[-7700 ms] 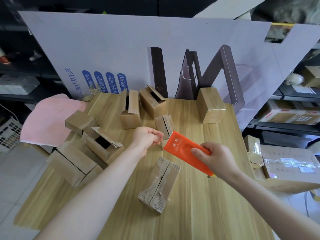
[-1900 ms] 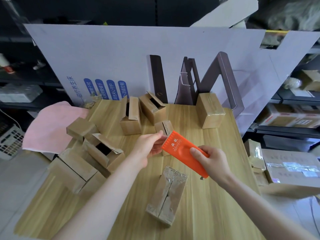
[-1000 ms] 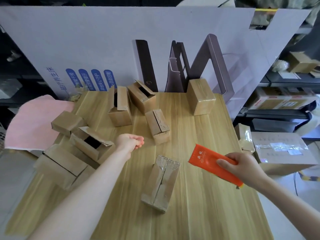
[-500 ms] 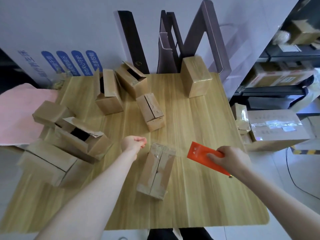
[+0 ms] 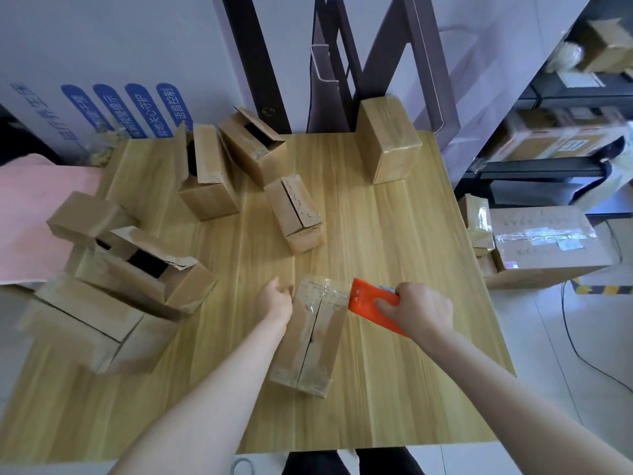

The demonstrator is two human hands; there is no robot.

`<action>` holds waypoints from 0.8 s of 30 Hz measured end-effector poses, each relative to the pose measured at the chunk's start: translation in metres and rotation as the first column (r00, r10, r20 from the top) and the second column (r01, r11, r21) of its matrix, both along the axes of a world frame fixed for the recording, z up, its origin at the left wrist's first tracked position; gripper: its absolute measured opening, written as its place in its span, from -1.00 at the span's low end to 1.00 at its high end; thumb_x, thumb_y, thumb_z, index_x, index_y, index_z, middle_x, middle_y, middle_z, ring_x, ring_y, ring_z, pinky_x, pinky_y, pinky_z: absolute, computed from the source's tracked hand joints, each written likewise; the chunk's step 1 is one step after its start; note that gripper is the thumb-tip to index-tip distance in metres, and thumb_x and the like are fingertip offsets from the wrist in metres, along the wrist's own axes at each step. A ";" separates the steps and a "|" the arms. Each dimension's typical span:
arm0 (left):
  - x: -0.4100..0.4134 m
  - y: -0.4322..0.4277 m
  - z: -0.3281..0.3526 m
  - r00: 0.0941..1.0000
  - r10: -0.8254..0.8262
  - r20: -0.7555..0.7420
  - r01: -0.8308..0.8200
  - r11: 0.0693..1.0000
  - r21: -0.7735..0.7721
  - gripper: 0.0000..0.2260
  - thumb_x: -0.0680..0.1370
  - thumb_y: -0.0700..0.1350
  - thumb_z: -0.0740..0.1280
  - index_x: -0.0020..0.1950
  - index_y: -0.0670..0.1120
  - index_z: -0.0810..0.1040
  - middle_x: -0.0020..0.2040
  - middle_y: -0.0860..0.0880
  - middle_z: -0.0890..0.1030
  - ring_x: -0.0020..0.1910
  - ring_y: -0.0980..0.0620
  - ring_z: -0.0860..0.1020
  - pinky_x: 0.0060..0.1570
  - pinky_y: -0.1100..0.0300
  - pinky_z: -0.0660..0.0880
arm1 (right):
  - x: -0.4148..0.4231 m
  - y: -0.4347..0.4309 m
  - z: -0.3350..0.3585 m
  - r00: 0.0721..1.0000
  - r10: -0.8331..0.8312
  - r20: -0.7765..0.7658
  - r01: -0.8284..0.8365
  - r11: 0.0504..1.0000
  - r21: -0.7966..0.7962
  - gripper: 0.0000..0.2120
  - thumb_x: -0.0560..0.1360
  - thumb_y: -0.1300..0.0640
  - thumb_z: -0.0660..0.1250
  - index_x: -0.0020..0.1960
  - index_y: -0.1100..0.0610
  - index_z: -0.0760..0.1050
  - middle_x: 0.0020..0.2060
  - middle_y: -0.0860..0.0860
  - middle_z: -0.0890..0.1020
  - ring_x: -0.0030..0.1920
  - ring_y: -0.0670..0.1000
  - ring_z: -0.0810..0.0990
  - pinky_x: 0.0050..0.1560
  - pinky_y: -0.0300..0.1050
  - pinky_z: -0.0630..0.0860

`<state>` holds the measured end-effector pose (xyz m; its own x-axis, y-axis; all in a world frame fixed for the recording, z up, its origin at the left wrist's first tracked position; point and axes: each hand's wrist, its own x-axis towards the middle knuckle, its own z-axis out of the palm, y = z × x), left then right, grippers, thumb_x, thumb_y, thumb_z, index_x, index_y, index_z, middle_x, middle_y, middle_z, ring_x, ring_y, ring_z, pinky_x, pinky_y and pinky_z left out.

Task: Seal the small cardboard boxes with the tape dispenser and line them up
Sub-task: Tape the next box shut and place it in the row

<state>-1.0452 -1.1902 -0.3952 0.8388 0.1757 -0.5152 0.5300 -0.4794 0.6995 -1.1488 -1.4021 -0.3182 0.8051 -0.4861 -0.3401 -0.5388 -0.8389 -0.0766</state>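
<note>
The box (image 5: 310, 334) in hand lies near the table's (image 5: 404, 234) front edge, its centre seam facing up. The left hand (image 5: 275, 299) rests against its far left corner, fingers loosely curled. The right hand (image 5: 419, 311) grips the orange tape dispenser (image 5: 368, 301), whose front edge touches the box's far right corner. A clean seal probably needs the box pinned firmly and the dispenser aligned with the seam. Unsealed boxes (image 5: 205, 173) crowd the table's left and back; shelving (image 5: 555, 159) stands right.
</note>
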 end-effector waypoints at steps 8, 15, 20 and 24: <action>-0.032 0.008 0.004 0.975 -0.168 0.145 0.202 0.944 -0.262 -0.62 0.57 0.01 0.32 0.35 -0.09 0.51 0.28 0.08 0.55 0.28 0.13 0.48 0.33 0.13 0.38 | 0.016 0.010 0.015 0.991 0.126 -0.049 -0.129 0.990 -0.052 -0.63 0.50 -0.20 0.20 -0.33 0.04 0.32 -0.44 -0.09 0.40 -0.34 0.03 0.46 -0.48 -0.19 0.19; -0.032 0.007 0.005 0.967 -0.198 0.160 0.240 0.918 -0.315 -0.63 0.60 -0.03 0.27 0.39 -0.08 0.46 0.34 0.05 0.52 0.34 0.14 0.43 0.39 0.08 0.34 | 0.028 0.029 0.025 0.991 0.132 -0.030 -0.134 0.988 -0.082 -0.69 0.51 -0.07 0.20 -0.33 0.06 0.35 -0.42 -0.07 0.41 -0.30 0.06 0.48 -0.29 -0.17 0.35; -0.034 0.005 0.004 0.970 -0.173 0.169 0.220 0.923 -0.314 -0.64 0.60 -0.04 0.26 0.40 -0.07 0.45 0.34 0.05 0.51 0.35 0.13 0.42 0.39 0.06 0.34 | 0.029 0.041 0.022 0.981 0.191 -0.028 -0.193 0.968 -0.160 -0.81 0.54 0.02 0.19 -0.23 -0.01 0.46 -0.45 -0.11 0.38 -0.42 0.01 0.39 -0.43 -0.23 0.17; -0.034 0.004 0.005 0.973 -0.162 0.165 0.209 0.924 -0.320 -0.64 0.60 -0.04 0.26 0.39 -0.07 0.46 0.33 0.05 0.52 0.34 0.12 0.44 0.38 0.03 0.35 | 0.030 0.054 0.016 0.959 0.283 -0.027 -0.282 0.932 -0.228 -0.58 0.54 0.17 0.26 -0.38 0.03 0.10 -0.53 -0.10 0.24 -0.42 -0.01 0.38 -0.51 -0.23 0.03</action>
<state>-1.0796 -1.1860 -0.3906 0.9045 -0.1522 -0.3985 0.3454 -0.2869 0.8935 -1.1191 -1.3486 -0.3024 0.9222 -0.3016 -0.2419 -0.2770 -0.9519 0.1308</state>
